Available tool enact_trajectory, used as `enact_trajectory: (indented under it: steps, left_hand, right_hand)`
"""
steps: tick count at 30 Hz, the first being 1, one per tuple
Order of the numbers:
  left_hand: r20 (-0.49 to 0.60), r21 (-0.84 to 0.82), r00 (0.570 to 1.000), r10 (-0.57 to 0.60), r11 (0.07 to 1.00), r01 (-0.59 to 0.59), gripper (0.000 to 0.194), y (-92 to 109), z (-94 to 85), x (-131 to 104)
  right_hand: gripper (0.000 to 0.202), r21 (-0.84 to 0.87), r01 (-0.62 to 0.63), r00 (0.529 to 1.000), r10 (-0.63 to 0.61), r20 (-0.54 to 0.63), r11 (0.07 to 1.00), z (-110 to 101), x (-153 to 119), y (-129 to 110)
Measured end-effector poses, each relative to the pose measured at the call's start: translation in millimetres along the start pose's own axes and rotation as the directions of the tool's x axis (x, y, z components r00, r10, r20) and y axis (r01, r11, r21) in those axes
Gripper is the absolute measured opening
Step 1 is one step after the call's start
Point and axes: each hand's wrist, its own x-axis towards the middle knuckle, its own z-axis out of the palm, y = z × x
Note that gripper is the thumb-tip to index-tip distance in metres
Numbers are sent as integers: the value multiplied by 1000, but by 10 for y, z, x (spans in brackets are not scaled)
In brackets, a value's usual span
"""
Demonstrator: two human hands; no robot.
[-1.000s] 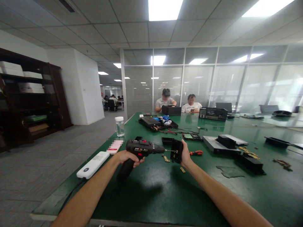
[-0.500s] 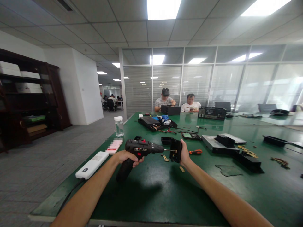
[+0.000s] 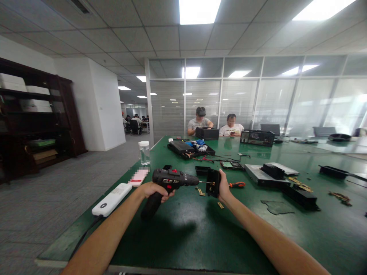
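1. The left hand [image 3: 155, 190] is wrapped around the handle of a black power drill [image 3: 168, 178], its bit pointing right.
2. The right hand [image 3: 224, 186], apart from the left, grips a black housing [image 3: 210, 187] by its right side, raised above the near part of the green table [image 3: 177, 248].
3. The drill bit [image 3: 203, 182] reaches the housing's open left face; I cannot tell whether its tip is seated in a screw.
4. Apparently done: a loose brass piece [image 3: 202, 193] lies below the housing, another brass piece [image 3: 220, 205] lies nearer, and more brass strips [image 3: 302, 185] lie to the right.
5. Apparently left: brass-coloured metal shows inside the housing, so work on it looks unfinished.
6. An orange-handled screwdriver [image 3: 237, 185] lies unused, right of the right hand.
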Motion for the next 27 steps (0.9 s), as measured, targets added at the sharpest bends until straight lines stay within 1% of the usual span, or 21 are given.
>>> enact_trajectory:
  steps: [5,10,19,27]
  left_hand:
    - [-1,13,1000,15,1000,-15,37,14,25,-4]
    - [1,7,1000,5,1000,-5,37,31,47,-5]
    - [12,12,1000,6,1000,-6,36,47,66,-6]
    - [10,3,1000,-7,1000,7,36,20,29,3]
  right_hand:
    - [44,-1,-13,1000,13,-10,1000,0,1,-1]
    - [43,8,-19,1000,19,-17,1000,5,-8,-6]
    - [43,-5,-7,1000,7,-13,1000,21,-20,-12]
    - [44,-8,0,1000,0,-3,1000,-12,18,9]
